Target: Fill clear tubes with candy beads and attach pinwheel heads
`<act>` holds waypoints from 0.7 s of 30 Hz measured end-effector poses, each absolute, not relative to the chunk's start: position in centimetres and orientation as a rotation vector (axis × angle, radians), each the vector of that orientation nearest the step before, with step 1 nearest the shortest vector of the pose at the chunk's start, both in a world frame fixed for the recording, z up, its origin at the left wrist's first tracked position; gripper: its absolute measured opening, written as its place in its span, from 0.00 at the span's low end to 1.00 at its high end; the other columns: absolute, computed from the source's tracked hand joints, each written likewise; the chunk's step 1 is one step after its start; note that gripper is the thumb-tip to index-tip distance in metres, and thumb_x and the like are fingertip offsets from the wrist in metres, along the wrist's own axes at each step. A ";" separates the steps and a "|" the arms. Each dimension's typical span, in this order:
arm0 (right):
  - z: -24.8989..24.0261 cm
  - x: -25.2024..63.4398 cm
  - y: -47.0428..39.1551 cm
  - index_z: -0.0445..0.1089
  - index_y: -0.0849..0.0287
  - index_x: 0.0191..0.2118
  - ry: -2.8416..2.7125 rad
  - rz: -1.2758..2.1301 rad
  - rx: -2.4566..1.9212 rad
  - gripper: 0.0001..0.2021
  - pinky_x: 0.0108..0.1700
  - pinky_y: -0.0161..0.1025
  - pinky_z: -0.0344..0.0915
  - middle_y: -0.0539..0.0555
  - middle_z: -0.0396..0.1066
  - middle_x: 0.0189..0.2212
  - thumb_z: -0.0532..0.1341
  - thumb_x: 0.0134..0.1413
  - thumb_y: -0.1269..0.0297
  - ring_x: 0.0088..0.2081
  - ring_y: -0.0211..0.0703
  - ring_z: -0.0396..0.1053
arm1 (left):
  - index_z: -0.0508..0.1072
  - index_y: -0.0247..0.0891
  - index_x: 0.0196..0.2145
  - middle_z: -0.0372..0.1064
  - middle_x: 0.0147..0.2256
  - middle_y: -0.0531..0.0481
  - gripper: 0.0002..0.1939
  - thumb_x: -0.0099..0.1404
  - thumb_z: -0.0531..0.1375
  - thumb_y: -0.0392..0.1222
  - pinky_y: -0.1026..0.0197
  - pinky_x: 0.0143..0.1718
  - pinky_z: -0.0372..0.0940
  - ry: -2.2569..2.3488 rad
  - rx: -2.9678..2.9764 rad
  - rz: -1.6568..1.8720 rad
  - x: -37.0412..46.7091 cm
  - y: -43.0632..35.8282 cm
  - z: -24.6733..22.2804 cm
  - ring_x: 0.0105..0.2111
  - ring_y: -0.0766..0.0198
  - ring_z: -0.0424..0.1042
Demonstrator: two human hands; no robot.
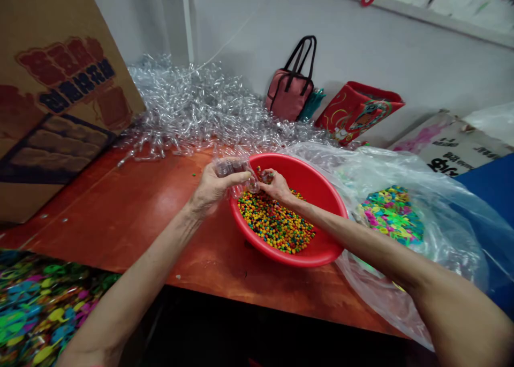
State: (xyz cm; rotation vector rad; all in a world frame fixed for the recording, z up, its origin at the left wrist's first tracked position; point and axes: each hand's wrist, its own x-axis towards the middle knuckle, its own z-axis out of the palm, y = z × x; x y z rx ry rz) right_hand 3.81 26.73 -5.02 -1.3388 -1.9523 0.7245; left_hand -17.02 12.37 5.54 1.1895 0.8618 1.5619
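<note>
My left hand (212, 185) is closed round several clear plastic tubes (235, 169), held in a bunch at the left rim of a red bowl (333, 201). Small round candy-like balls (277, 225) in yellow, orange, green and dark colours cover the bottom of the bowl. Over the balls, my right hand (277, 187) has its fingers pinched together, close to the ends of the tubes. A small clear piece shows at its fingertips, but I cannot tell whether it is another tube.
Behind the bowl lies a heap of clear tubes (193, 104). A cardboard box (60, 99) stands left on the red table (160, 206). Right of the bowl is a plastic bag (450, 254) with colourful plastic pieces (393, 214). A pink bag (287, 96) and a red bag (353, 110) lean on the wall.
</note>
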 end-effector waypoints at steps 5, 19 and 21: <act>-4.6 3.1 25.4 0.67 0.55 0.46 -1.940 0.641 -1.249 0.24 0.50 0.48 0.70 0.54 0.75 0.41 0.73 0.48 0.49 0.42 0.50 0.72 | 0.84 0.43 0.31 0.82 0.32 0.49 0.08 0.51 0.75 0.42 0.58 0.37 0.77 0.849 1.155 1.568 -17.3 11.9 5.0 0.31 0.61 0.79; -0.6 4.7 23.5 0.65 0.55 0.32 -2.236 1.000 -1.214 0.24 0.32 0.38 0.58 0.45 0.64 0.25 0.73 0.49 0.42 0.28 0.38 0.60 | 0.82 0.39 0.33 0.82 0.33 0.49 0.14 0.49 0.78 0.43 0.60 0.37 0.77 0.818 1.000 1.601 -17.2 11.5 4.8 0.32 0.61 0.80; 0.0 6.2 23.3 0.67 0.56 0.36 -2.263 1.128 -1.268 0.24 0.30 0.37 0.59 0.46 0.66 0.26 0.73 0.49 0.42 0.27 0.39 0.62 | 0.82 0.39 0.33 0.82 0.33 0.49 0.14 0.49 0.78 0.42 0.60 0.38 0.77 0.789 0.977 1.618 -16.9 11.6 5.0 0.32 0.62 0.80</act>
